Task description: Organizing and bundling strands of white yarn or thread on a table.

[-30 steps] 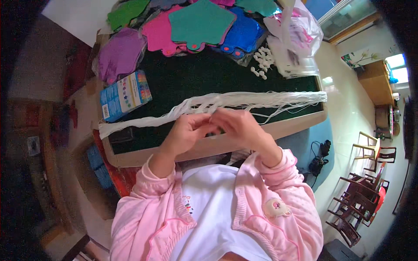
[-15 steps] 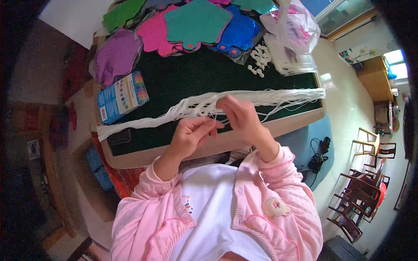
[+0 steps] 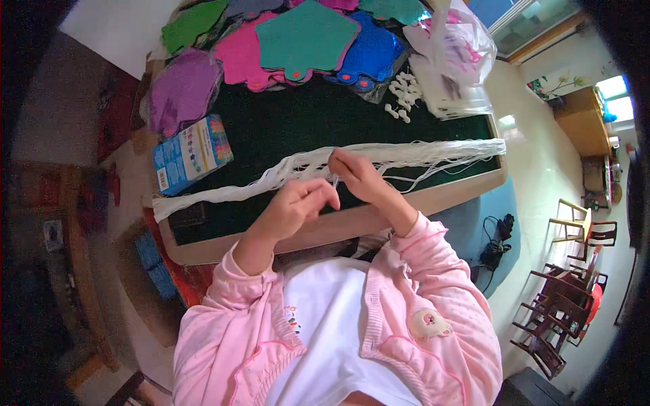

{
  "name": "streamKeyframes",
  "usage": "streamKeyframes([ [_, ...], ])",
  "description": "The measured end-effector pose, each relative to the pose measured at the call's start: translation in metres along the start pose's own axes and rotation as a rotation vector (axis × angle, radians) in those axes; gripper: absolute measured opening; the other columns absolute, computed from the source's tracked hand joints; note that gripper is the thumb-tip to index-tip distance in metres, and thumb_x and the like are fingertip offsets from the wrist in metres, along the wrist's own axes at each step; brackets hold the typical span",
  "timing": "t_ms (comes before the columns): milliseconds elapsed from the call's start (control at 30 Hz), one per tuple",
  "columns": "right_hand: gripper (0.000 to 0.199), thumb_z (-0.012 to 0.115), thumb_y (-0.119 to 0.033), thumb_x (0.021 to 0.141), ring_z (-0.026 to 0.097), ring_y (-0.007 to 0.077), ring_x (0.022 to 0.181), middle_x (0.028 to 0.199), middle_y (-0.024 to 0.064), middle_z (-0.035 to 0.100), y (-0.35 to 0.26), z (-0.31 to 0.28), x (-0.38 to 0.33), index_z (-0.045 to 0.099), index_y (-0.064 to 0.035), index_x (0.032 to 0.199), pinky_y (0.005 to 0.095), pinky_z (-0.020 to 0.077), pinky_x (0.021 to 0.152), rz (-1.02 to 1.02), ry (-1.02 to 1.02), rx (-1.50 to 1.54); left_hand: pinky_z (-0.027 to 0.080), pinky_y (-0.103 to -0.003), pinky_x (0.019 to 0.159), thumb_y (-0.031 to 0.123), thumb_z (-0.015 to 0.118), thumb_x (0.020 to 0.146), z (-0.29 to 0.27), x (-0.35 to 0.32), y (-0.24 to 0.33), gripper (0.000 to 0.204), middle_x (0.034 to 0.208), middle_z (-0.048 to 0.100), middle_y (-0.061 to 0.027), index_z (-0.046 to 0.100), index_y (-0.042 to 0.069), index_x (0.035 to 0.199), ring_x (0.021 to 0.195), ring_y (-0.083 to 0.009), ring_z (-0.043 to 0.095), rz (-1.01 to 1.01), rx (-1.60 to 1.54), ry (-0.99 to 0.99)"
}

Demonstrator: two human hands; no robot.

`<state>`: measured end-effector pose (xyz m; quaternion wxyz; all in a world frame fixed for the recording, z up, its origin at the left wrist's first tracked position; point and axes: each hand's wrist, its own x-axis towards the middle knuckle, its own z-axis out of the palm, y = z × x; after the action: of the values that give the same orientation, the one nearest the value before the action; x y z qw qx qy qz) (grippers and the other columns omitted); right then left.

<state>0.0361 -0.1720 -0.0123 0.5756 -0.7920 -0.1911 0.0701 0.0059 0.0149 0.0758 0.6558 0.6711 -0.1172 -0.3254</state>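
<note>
A long bundle of white string [image 3: 433,150] stretches across the dark green table top from left to right. In front of its middle, my left hand [image 3: 301,204] is closed in a pinch with the fingers curled. My right hand [image 3: 357,177] sits just beside it, over the near edge of the bundle, its fingertips pinched together and pointing down. A short piece of white string runs between the two hands, and both seem to grip it. The fingertips partly hide where it is held.
A blue patterned box [image 3: 193,155] lies left. Behind are shaped sheets in purple [image 3: 181,88], pink [image 3: 238,54], teal [image 3: 305,37] and blue [image 3: 371,51]. Small white knobbed pieces [image 3: 404,95] and a white plastic bag [image 3: 464,44] lie back right. A pale rim [image 3: 433,201] borders the table.
My right hand has shifted slightly left and turned, its fingers now closer together. My left hand has moved a little and its fingers have curled in toward the string.
</note>
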Motion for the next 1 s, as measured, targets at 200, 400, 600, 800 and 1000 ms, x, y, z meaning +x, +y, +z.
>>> streamKeyframes([
  [200,0.016,0.044,-0.011,0.091,0.046,0.0158,0.067,0.068,0.0075,0.046,-0.009,0.017,0.006,0.047,0.0002,0.081,0.0276,0.0388,0.062,-0.032,-0.012,0.049,0.036,-0.029,0.040,0.011,0.049,0.088,-0.017,-0.086,0.074,0.023,0.056,0.053,-0.0074,0.058,0.000,0.070,0.044,-0.0162,0.047,0.820,-0.289,-0.438],
  [400,0.016,0.041,-0.011,0.092,0.051,0.0166,0.073,0.077,0.0091,0.052,0.004,0.006,0.002,0.051,0.0010,0.086,0.0290,0.0422,0.069,0.024,-0.029,0.010,0.037,-0.026,0.032,0.005,0.051,0.082,-0.016,-0.065,0.078,0.014,0.061,0.061,-0.0174,0.051,0.005,0.067,0.039,-0.0126,0.047,1.040,-0.876,-0.552],
  [600,0.028,0.037,-0.021,0.096,0.055,0.0169,0.086,0.089,0.0079,0.058,-0.072,0.006,-0.003,0.055,0.0007,0.099,0.0297,0.0442,0.077,-0.202,0.079,0.413,0.031,-0.017,0.038,0.019,0.043,0.095,0.010,-0.022,0.033,0.025,0.081,0.063,-0.0112,0.051,0.002,0.079,0.041,-0.0038,0.038,0.406,-0.414,0.172],
  [800,0.009,0.046,-0.003,0.090,0.049,0.0111,0.066,0.075,0.0058,0.055,-0.102,-0.002,-0.031,0.054,-0.0006,0.088,0.0221,0.0400,0.060,-0.090,0.044,0.107,0.031,-0.017,0.039,0.015,0.045,0.094,-0.001,-0.001,-0.005,0.021,0.078,0.065,-0.0033,0.064,0.005,0.093,0.045,-0.0011,0.041,0.191,-0.012,0.462],
  [1000,0.010,0.049,0.003,0.082,0.057,0.0259,0.064,0.074,0.0137,0.056,-0.065,0.006,-0.025,0.052,-0.0019,0.090,0.0297,0.0444,0.057,-0.144,0.047,-0.037,0.028,-0.016,0.039,0.019,0.041,0.096,0.007,-0.015,-0.004,0.027,0.062,0.055,-0.0011,0.062,0.002,0.090,0.044,-0.0027,0.042,0.211,-0.418,0.068],
])
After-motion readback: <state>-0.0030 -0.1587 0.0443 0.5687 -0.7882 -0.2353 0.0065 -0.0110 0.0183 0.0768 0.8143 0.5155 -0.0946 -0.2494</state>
